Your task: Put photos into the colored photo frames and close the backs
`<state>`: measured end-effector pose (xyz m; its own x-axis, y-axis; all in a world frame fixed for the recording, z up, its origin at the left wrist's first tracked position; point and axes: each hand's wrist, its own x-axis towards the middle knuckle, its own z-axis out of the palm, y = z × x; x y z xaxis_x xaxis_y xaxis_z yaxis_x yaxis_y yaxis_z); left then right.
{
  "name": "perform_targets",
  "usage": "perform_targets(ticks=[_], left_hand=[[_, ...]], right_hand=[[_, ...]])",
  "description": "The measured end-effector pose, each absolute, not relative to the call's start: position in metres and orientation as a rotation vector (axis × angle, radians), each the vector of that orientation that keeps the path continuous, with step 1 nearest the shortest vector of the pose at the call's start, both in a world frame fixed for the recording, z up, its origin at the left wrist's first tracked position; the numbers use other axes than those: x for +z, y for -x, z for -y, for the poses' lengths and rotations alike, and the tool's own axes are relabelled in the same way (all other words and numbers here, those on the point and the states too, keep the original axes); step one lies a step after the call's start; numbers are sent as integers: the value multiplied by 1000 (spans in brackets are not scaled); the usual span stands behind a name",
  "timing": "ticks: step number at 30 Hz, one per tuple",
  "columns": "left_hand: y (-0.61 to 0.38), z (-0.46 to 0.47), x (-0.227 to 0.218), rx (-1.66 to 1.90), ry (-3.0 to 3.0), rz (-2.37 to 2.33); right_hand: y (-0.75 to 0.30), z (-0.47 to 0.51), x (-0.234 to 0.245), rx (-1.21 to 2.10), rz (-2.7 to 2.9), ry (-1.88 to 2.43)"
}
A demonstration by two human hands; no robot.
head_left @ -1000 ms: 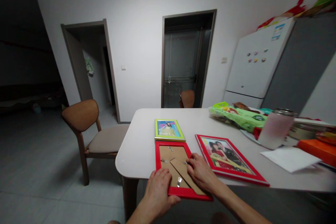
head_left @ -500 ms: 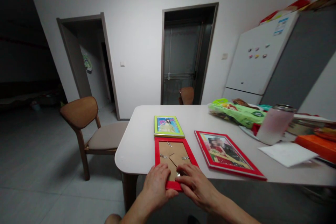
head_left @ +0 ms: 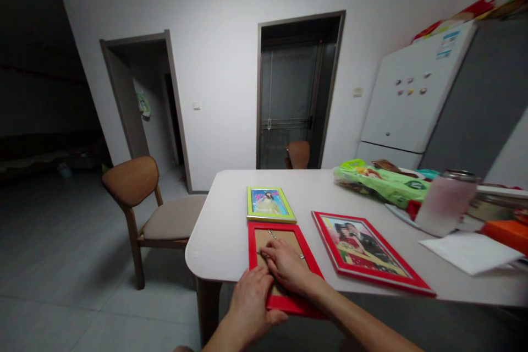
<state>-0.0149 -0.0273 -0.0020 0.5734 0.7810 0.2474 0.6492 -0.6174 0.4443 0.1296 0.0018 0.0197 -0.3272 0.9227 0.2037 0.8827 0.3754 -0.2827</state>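
Observation:
A red picture frame (head_left: 303, 304) lies face down at the table's near edge, its brown backing board (head_left: 289, 237) upward. My left hand (head_left: 252, 292) is closed over the frame's near left corner, thumb along the near edge. Across the backing reaches my right hand (head_left: 285, 265), fingers bent together at the left-side metal clip, which they mostly cover. Two other clips show, a far clip (head_left: 272, 235) and a right clip (head_left: 302, 257). Touching or nearly touching the far edge is a yellow-green picture frame (head_left: 270, 219), face up with a photo.
To the right lies another red picture frame (head_left: 338, 261), face up. Beyond it are a white paper (head_left: 470, 252), a pinkish jar (head_left: 447, 203), a green plastic package (head_left: 383, 184) and an orange box (head_left: 507, 236). A wooden chair (head_left: 132, 181) stands left of the white table (head_left: 214, 231).
My right hand has moved from the near clip up and left across the backing to the left-side clip. My left hand stays on the frame's corner. The camera view has tilted up slightly.

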Motion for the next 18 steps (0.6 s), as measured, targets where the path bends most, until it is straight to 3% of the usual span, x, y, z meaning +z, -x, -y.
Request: perform_targets(ticks=[18], left_hand=[[18,28,-1,674,-2472,-1147]], right_hand=[[-114,-35,-4,187,2137,1606]])
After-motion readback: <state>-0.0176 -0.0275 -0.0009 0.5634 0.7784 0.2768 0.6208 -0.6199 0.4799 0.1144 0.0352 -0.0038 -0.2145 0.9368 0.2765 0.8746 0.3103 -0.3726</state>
